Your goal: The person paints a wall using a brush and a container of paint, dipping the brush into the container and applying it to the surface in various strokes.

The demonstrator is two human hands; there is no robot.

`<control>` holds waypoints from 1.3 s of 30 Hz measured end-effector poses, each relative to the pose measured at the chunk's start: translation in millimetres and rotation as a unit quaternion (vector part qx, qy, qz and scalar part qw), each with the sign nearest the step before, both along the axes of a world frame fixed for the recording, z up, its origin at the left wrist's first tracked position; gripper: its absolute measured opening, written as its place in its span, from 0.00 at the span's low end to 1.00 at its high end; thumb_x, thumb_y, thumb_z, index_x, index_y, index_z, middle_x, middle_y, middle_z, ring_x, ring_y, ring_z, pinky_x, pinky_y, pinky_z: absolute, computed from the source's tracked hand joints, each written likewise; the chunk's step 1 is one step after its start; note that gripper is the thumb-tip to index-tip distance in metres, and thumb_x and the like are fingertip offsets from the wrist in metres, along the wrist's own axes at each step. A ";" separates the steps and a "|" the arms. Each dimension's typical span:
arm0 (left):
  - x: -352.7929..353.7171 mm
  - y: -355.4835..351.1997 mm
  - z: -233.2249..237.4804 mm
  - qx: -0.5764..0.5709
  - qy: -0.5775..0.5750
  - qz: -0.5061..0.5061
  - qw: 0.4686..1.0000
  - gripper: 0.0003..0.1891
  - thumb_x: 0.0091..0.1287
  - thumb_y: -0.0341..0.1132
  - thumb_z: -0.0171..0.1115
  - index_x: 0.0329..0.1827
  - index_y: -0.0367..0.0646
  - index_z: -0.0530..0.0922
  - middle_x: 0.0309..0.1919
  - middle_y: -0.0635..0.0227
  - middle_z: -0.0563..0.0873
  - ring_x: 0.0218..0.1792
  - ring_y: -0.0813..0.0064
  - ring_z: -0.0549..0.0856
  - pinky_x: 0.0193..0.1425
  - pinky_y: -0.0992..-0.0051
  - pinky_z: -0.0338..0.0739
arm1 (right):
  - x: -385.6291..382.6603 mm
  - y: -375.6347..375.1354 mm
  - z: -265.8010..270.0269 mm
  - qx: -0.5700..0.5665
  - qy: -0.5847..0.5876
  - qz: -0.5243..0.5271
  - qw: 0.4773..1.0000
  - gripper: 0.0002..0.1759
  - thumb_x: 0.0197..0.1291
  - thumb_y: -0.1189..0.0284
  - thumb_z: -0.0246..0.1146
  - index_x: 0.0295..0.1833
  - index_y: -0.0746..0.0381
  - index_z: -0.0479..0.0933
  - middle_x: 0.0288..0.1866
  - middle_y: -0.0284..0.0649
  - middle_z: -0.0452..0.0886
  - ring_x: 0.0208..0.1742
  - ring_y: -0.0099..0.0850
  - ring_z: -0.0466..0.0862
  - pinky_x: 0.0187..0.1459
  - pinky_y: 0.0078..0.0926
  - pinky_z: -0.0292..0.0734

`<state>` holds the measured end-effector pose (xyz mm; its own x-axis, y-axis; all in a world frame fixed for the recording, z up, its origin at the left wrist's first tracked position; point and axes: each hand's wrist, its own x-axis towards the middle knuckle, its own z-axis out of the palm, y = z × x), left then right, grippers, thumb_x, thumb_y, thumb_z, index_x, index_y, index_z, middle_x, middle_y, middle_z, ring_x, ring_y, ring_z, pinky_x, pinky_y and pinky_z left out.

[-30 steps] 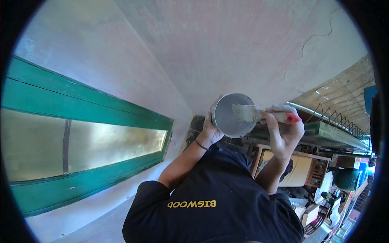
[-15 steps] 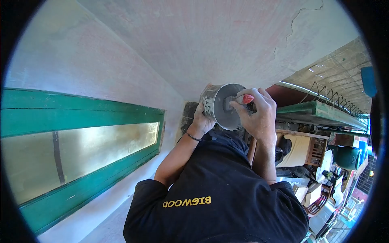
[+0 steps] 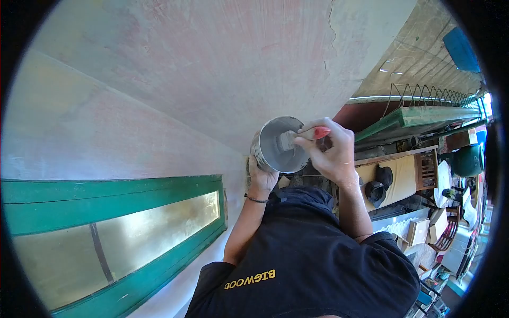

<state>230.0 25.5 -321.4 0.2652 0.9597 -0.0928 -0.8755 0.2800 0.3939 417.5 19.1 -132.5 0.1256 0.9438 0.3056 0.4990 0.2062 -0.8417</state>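
Note:
My left hand [image 3: 261, 177] is wrapped round the side of a paint-smeared metal can [image 3: 256, 153], whose open top is tilted toward me. Greyish-white paint coats its inside. In my right hand [image 3: 335, 151] a paintbrush [image 3: 288, 140] is gripped between thumb and fingers by its red-tipped handle. The brush's pale, paint-covered head is inside the can, near the inner wall on the right.
A pale, streaky wall [image 3: 201, 69] with a thin crack fills the upper view. At lower left is a green-framed window [image 3: 127, 196]. A green shelf [image 3: 419, 117] with wire loops juts in on the right, above a cushioned wooden bench [image 3: 403, 180] holding dark caps [image 3: 375, 193].
The view has shifted, so the window sits lower and the bench shows more. The brush head has moved within the can, and more of its pale bristles show.

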 end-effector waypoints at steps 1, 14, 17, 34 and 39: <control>2.3 -0.1 5.2 0.001 0.031 0.019 0.999 0.45 0.74 0.71 0.55 0.82 0.45 0.65 0.79 0.57 0.72 0.78 0.56 0.72 0.81 0.49 0.70 | 5.2 -1.4 -1.3 -0.014 0.052 -0.004 0.999 0.13 0.55 0.75 0.79 0.43 0.63 0.84 0.38 0.42 0.90 0.37 0.25 0.90 0.37 0.25 0.81; 16.3 7.0 14.3 -0.014 0.052 -0.033 0.998 0.43 0.76 0.71 0.50 0.83 0.47 0.63 0.78 0.57 0.72 0.77 0.53 0.73 0.79 0.47 0.72 | 39.6 -11.5 -5.9 0.084 0.225 0.005 0.971 0.12 0.63 0.85 0.72 0.50 0.70 0.80 0.47 0.46 0.92 0.49 0.29 0.91 0.52 0.28 0.87; 27.9 8.9 17.2 0.018 0.053 -0.048 0.997 0.43 0.75 0.68 0.55 0.82 0.47 0.63 0.78 0.57 0.73 0.77 0.54 0.73 0.79 0.47 0.73 | 53.3 -12.9 -1.8 0.135 0.087 -0.018 0.987 0.12 0.60 0.87 0.72 0.49 0.68 0.83 0.46 0.46 0.93 0.47 0.32 0.93 0.50 0.28 0.87; 75.3 -9.5 25.8 0.000 0.117 -0.103 0.988 0.44 0.74 0.70 0.56 0.82 0.48 0.63 0.78 0.56 0.72 0.77 0.52 0.73 0.79 0.43 0.71 | 88.5 -47.4 -31.6 0.215 0.089 -0.232 0.945 0.15 0.58 0.76 0.81 0.36 0.65 0.79 0.31 0.40 0.88 0.30 0.24 0.88 0.33 0.21 0.83; 71.9 -7.8 41.6 -0.026 0.124 -0.118 0.985 0.45 0.73 0.71 0.55 0.83 0.48 0.62 0.79 0.55 0.70 0.77 0.48 0.72 0.79 0.39 0.69 | 87.4 -53.2 -32.0 0.175 0.364 -0.205 0.891 0.12 0.66 0.78 0.75 0.41 0.66 0.76 0.29 0.42 0.87 0.29 0.27 0.88 0.33 0.23 0.86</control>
